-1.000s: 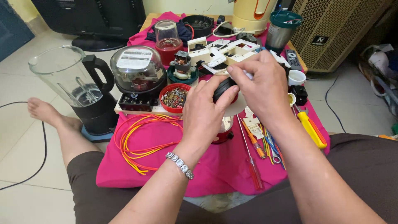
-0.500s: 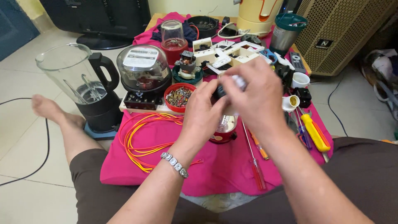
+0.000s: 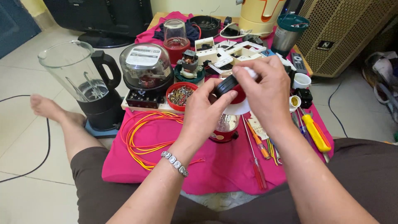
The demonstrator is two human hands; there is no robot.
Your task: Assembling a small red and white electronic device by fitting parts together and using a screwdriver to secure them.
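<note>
Fingers (image 3: 227,98) of the left hand (image 3: 205,114) and right hand (image 3: 265,93) clamp together on a round black-and-red plastic appliance part (image 3: 229,87), now raised slightly higher above the pink cloth (image 3: 166,137), beside the red bowl of screws (image 3: 179,95); handling continues.

Both hands are up over a pink cloth (image 3: 232,174). The left hand (image 3: 205,114) and the right hand (image 3: 265,93) hold a small round part (image 3: 230,87) that is black and red, with a white piece under it. Right below the hands sits a red base (image 3: 224,128) with a clear top. At 9 o'clock from the hands is a red bowl of screws (image 3: 180,95), and orange wires (image 3: 145,137) lie at 8 o'clock. A blender jug (image 3: 76,76) stands far out at 9 o'clock. A yellow screwdriver (image 3: 315,132) lies at 4 o'clock.
</note>
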